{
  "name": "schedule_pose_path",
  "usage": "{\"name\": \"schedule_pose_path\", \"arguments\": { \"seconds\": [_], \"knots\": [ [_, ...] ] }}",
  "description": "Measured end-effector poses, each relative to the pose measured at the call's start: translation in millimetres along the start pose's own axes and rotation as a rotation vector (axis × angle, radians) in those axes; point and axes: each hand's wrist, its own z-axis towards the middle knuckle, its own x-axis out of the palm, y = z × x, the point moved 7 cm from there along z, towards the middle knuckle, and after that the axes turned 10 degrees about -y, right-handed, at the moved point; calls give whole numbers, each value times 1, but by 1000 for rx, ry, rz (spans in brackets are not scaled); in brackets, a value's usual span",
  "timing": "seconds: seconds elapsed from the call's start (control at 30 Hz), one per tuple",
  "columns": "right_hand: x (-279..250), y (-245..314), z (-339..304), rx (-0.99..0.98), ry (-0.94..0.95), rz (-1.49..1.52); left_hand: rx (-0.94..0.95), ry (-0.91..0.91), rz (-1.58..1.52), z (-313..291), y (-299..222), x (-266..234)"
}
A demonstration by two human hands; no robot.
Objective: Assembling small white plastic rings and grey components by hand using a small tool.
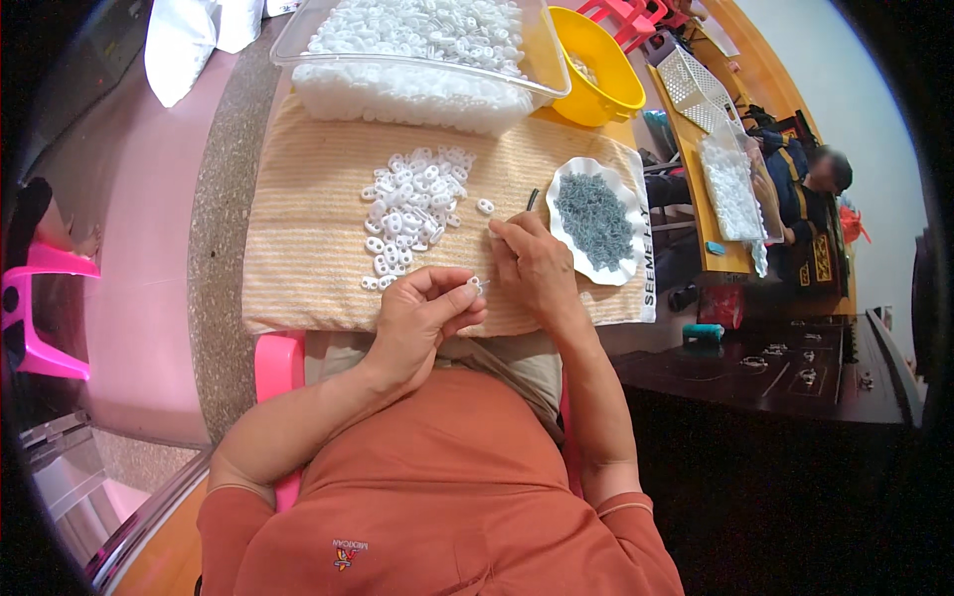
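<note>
Between the thumb and index finger of my left hand [429,320] is a small white two-hole plastic piece [476,286], at the towel's near edge. My right hand [540,270] rests just right of it, fingers bent and fingertips pinched low over the towel; whatever they hold is too small to make out. Beyond my left hand lies a loose pile of similar white two-hole pieces [417,204]. One single white piece [484,207] sits apart, near my right fingertips. Right of that hand stands a white scalloped plate [606,277] heaped with small grey-green pieces [593,219].
A striped towel [308,199] covers the tabletop. At its far side stand a clear bin [427,67] full of white pieces and a yellow basin [618,94]. A short dark stick [533,199] lies near the plate. Another person [800,189] sits at a table to the right.
</note>
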Motion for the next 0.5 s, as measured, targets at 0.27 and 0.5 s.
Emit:
{"name": "schedule_pose_path", "arguments": {
  "seconds": [0.27,0.5],
  "knots": [
    [1,-2,-4,21,-4,4,0,11,9,0,0,1],
    [-2,1,-8,-36,-104,39,-7,0,21,1,1,-1]
  ]
}}
